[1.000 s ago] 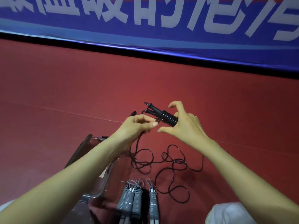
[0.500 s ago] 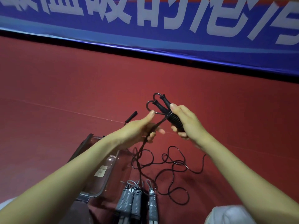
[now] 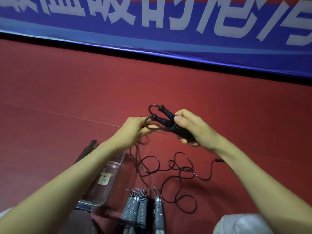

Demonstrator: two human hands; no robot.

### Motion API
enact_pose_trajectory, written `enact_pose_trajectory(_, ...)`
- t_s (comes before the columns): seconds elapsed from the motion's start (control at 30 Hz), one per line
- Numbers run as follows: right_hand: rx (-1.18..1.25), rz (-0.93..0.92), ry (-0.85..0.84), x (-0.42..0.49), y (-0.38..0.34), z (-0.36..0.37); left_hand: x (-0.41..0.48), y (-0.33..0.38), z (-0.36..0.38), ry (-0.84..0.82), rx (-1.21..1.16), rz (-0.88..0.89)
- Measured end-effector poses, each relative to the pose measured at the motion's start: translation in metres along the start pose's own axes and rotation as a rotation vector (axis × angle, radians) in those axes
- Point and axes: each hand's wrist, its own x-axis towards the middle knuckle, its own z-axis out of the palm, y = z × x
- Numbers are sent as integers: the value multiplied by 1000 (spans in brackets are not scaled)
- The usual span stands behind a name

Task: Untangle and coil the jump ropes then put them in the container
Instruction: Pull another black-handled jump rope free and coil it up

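My right hand grips the two black handles of a black jump rope, with cord wound tightly around their lower part. My left hand pinches the black cord right beside the handles. The loose black cord hangs from my left hand and lies in tangled loops on the red floor below. A clear plastic container sits on the floor under my left forearm. Grey jump ropes, wound around their handles, lie next to the container.
The red floor stretches ahead to a blue banner with white characters along the back. A white knee or shoe shows at the bottom right. A small black piece lies on the floor at the cord's far end.
My right hand has turned and closed fully around the wound handles. My left hand has moved up to the handles with the cord, pulling the loose loops across the floor.
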Motion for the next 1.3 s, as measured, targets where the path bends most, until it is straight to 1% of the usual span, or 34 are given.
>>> enact_pose_trajectory(0.03, -73, -17, -51, -2, -2, 0, 0, -1, -3, 12, 19, 42)
enact_pose_trajectory(0.1, -273, -6, -170, -6, -4, 3, 1, 1, -10, -29, 82, 63)
enact_pose_trajectory(0.17, -539, 94, -265, -7, -2, 8, 4, 4, -13, -91, 172, 58)
enact_pose_trajectory(0.2, -702, 149, -275, -6, 1, 12, 5, 3, -13, -100, 241, 69)
enact_pose_trajectory(0.23, -863, 184, -248, -4, 4, 16, 6, 4, -11, -92, 313, 87)
enact_pose_trajectory(0.27, -997, 195, -185, -1, 7, 19, 5, 6, -7, -65, 367, 99)
enact_pose_trajectory(0.33, -1155, 173, 12, 5, 12, 20, 3, 17, 5, 37, 377, 144)
enact_pose_trajectory(0.4, -1217, 144, 206, 9, 15, 16, -3, 30, 19, 126, 268, 150)
enact_pose_trajectory(0.43, -1233, 128, 277, 10, 16, 13, -7, 33, 26, 142, 158, 101)
enact_pose_trajectory(0.47, -1242, 108, 334, 10, 17, 11, -8, 34, 31, 131, -3, 18)
enact_pose_trajectory(0.53, -1250, 53, 426, 9, 19, 8, -10, 35, 34, 44, -388, -184)
enact_pose_trajectory(0.6, -1245, -23, 478, 8, 21, 7, -9, 37, 30, -74, -666, -347)
enact_pose_trajectory(0.63, -1231, -66, 489, 7, 22, 6, -8, 37, 28, -108, -737, -377)
enact_pose_trajectory(0.7, -1193, -132, 506, 6, 22, 6, -6, 34, 25, -107, -755, -355)
enact_pose_trajectory(0.83, -1151, -179, 555, 5, 20, 4, -5, 33, 28, -10, -599, -275)
enact_pose_trajectory(0.93, -1166, -243, 605, 4, 23, 3, -2, 33, 20, 24, -534, -278)
enact_pose_trajectory(1.03, -1193, -178, 584, 4, 24, 4, 0, 35, 13, 66, -455, -295)
enact_pose_trajectory(1.07, -1202, -144, 577, 4, 23, 4, -2, 36, 13, 112, -403, -263)
enact_pose_trajectory(1.1, -1214, -114, 570, 5, 21, 5, -5, 37, 16, 191, -272, -185)
enact_pose_trajectory(1.17, -1244, -44, 521, 7, 17, 8, -10, 33, 22, 396, 192, 102)
enact_pose_trajectory(1.2, -1261, 1, 478, 9, 17, 12, -12, 30, 21, 463, 420, 255)
enact_pose_trajectory(1.23, -1269, 37, 431, 12, 17, 16, -11, 27, 20, 507, 590, 375)
enact_pose_trajectory(1.27, -1271, 64, 389, 13, 18, 20, -9, 22, 19, 521, 682, 468)
enact_pose_trajectory(1.3, -1267, 81, 364, 15, 19, 24, -8, 18, 20, 517, 707, 528)
